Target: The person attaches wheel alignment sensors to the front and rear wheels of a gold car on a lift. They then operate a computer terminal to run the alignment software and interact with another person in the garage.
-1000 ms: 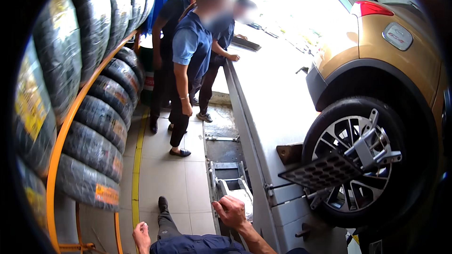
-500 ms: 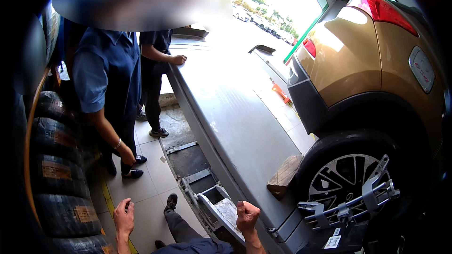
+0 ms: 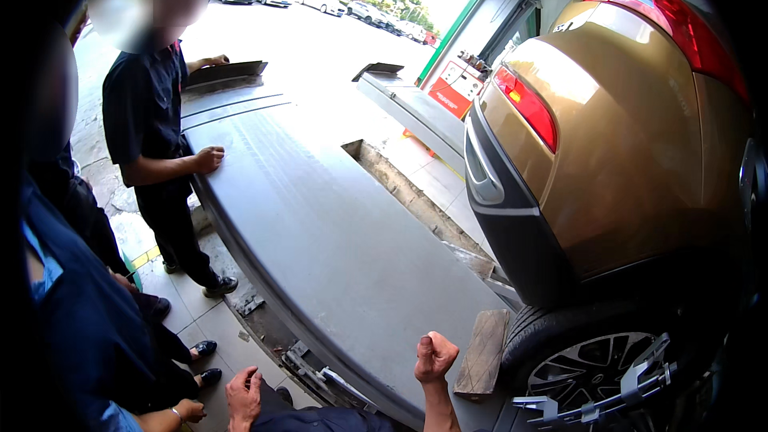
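Note:
My right hand (image 3: 436, 358) is raised over the near end of the grey lift platform (image 3: 336, 232). It is closed in a fist, thumb uppermost, and nothing shows in it. Just to its right a wooden block (image 3: 482, 352) lies on the platform against the rear tyre (image 3: 532, 344) of a gold car (image 3: 624, 136). My left hand (image 3: 244, 396) hangs lower, left of the platform's edge, its fingers loosely bent and partly apart, holding nothing visible. On the wheel sits a silver wheel-alignment clamp (image 3: 592, 408), cut by the lower edge of the picture.
A person in dark clothes (image 3: 148, 112) stands left of the platform with a hand on it. Nearer, another person in a blue vest (image 3: 88, 336) stands close to my left side. A second platform (image 3: 416, 112) and a red cabinet (image 3: 456, 86) are beyond the car's rear.
My view has swung left and up, so the car park and a standing person show more fully. The stacked tyres have left the picture. My right hand stays in a fist.

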`<state>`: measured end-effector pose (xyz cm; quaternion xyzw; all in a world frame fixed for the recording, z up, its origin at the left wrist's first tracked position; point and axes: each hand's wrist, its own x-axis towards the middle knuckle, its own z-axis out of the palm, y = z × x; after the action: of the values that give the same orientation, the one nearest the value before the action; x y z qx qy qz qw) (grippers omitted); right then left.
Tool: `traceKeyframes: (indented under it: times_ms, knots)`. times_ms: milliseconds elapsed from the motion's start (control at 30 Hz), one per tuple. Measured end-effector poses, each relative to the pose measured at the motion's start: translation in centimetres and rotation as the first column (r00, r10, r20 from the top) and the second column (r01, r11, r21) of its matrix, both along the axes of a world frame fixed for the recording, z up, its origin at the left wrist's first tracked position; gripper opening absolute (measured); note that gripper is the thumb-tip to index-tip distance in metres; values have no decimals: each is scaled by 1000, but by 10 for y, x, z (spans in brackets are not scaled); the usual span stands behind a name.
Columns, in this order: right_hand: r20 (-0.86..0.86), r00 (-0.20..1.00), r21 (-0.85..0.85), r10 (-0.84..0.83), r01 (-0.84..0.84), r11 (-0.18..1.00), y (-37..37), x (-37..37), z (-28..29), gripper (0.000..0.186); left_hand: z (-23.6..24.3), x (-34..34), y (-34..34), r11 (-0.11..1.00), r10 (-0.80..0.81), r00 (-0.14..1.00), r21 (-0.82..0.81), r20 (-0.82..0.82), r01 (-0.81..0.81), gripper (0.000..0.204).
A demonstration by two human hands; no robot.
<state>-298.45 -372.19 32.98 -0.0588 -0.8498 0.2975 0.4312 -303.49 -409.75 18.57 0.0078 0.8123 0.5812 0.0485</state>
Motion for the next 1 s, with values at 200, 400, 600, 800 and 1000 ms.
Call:
traceKeyframes:
  times_ms: [200, 400, 600, 800, 1000]
  knots:
    - [3, 934, 100, -358, 356, 929, 32, -9, 12, 58, 49, -184, 53, 984, -113, 975, 115, -190, 136, 24]
    - [-58, 783, 149, -619, 620, 770, 26, -62, 71, 41, 43, -326, 90, 964, -252, 902, -8, -350, 266, 21]
    - [-55, 693, 337, -719, 691, 640, 17, -138, 143, 12, 22, -418, 86, 895, -444, 766, -273, -465, 353, 14]
    - [-21, 579, 572, -815, 675, 465, 9, -183, 216, 15, -11, -457, 50, 764, -633, 598, -521, -492, 380, 29]
    - [-105, 516, 751, -850, 601, 272, 21, -219, 287, 15, 7, -459, 64, 773, -630, 528, -530, -569, 350, 27]
